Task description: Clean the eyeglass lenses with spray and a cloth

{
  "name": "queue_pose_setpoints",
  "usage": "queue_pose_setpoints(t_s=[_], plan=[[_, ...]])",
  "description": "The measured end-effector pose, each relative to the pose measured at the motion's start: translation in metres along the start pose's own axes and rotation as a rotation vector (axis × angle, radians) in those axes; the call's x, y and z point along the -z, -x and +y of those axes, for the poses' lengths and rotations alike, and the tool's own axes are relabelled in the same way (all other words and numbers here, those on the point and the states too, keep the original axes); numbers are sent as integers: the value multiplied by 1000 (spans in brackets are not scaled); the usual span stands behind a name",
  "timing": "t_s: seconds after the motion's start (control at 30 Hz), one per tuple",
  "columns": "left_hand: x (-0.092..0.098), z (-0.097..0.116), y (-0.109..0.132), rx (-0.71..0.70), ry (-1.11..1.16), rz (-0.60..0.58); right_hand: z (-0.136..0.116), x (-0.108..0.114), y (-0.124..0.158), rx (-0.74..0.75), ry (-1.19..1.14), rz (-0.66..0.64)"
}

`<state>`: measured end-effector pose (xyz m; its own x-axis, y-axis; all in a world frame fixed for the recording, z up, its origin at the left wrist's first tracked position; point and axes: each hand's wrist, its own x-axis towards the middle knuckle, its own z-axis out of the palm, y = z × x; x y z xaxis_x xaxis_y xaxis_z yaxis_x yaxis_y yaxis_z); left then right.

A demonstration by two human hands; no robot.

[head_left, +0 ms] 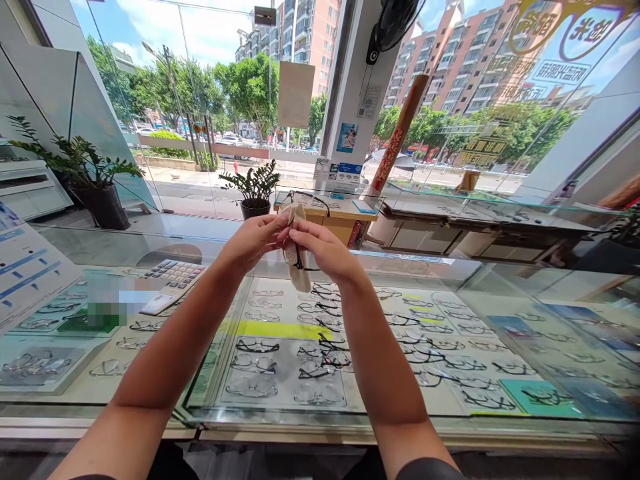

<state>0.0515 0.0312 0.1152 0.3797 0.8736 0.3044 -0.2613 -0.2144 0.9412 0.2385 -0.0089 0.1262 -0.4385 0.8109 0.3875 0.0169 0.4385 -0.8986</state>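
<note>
Both arms reach forward over the glass display case. Between the hands is a pair of eyeglasses [299, 257] with a dark frame, turned on its side, and a beige cloth [301, 280] is wrapped about it. My left hand [257, 239] is closed, its fingertips pinching the cloth and frame near the middle. My right hand [320, 245] is closed too, thumb and fingers pressed on the frame and cloth from the other side. One dark temple arm sticks out above the hands. The fingers hide part of the lenses.
Under the glass top [280, 417] lie several rows of eyeglasses. A calculator [175, 273] stands on the counter at left, next to a printed board [30, 267]. Beyond the counter are potted plants [256, 193], a wooden-edged table and large windows.
</note>
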Motion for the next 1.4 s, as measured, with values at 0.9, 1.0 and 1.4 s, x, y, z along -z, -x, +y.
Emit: queue_pose_setpoints(t_s=[0.9, 1.0, 1.4], plan=[[-16, 9, 8, -278, -50, -26, 1, 4, -2, -63, -231, 6], [-17, 5, 7, -285, -24, -40, 2, 5, -2, -52, -249, -2], [-8, 12, 6, -340, -78, 81, 1, 8, 0, -24, -166, -104]])
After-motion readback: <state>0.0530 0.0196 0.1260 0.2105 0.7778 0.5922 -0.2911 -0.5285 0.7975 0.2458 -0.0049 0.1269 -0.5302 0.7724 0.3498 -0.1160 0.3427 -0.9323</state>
